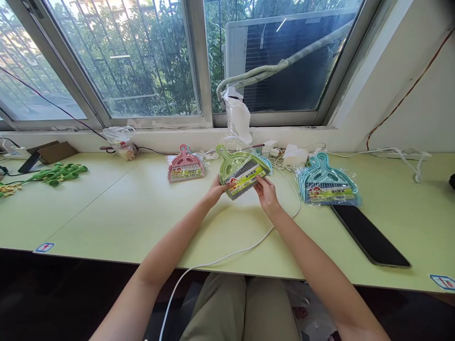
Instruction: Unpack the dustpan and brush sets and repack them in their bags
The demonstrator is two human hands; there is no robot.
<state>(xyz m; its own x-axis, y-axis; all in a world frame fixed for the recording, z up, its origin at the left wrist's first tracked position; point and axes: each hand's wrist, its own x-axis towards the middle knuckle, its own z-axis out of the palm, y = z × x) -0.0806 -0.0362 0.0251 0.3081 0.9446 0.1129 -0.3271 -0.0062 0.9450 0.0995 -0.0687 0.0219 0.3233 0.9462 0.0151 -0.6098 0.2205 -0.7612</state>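
Observation:
Between my two hands is a green dustpan-and-brush set (241, 173) in clear wrap with a yellow label, tilted above the table. My left hand (216, 189) grips its lower left edge, thumb over the label. On its lower right edge, my right hand (266, 192) holds on with bent fingers. A pink packaged set (185, 166) lies to the left. Several blue packaged sets (325, 182) are stacked to the right. Partly hidden behind the green set is another light blue item (267, 163).
A black phone (371, 236) lies at the right. A white cable (227, 257) crosses the table (106, 213) and hangs over its front edge. Green pieces (59, 174), a brown box (57, 152) and a plastic bag (122, 144) are at the left. Windows stand behind.

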